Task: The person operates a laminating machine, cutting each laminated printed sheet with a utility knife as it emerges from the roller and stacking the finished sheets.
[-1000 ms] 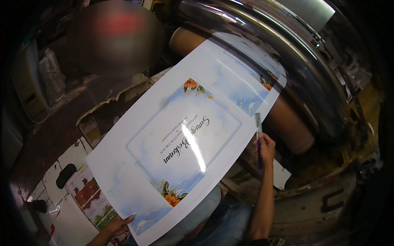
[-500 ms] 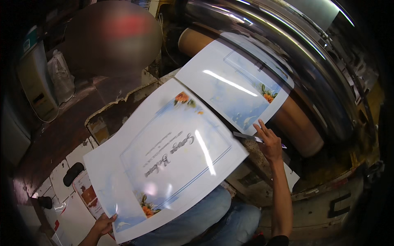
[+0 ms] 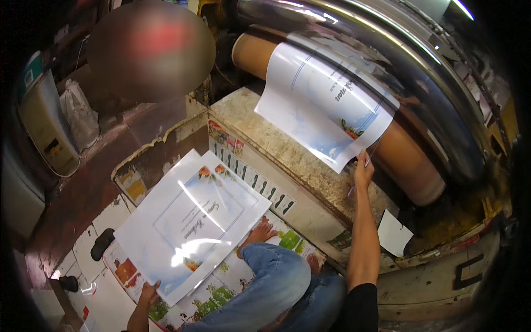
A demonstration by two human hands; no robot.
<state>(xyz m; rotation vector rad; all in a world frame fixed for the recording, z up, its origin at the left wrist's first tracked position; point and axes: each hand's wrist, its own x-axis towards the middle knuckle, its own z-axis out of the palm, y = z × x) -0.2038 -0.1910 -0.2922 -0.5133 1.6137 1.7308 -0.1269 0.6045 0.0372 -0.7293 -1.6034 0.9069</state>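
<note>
My left hand (image 3: 147, 294) pinches the lower corner of a glossy printed sheet (image 3: 171, 235) with a blue border and orange flowers. That sheet lies low at the left, on other sheets. My right hand (image 3: 363, 170) is closed around a thin knife, whose purple end (image 3: 350, 191) shows below the fingers. It is at the lower corner of a second printed sheet (image 3: 315, 127), which curves down from the brown roller (image 3: 412, 166) beneath the large shiny metal roller (image 3: 442, 110). Whether the fingers also grip this sheet is hard to tell.
A worn ledge (image 3: 293, 149) lies below the rollers, with a row of stickers on its front. My jeans-covered knee (image 3: 276, 271) and a bare foot (image 3: 259, 231) are beside the stacked sheets. A blurred person (image 3: 152, 50) is at the far left; a white card (image 3: 394, 233) lies at the right.
The left-hand sheet has moved down and left, away from the rollers, onto the stack. More print shows on the roller sheet. My right hand has risen slightly to its corner.
</note>
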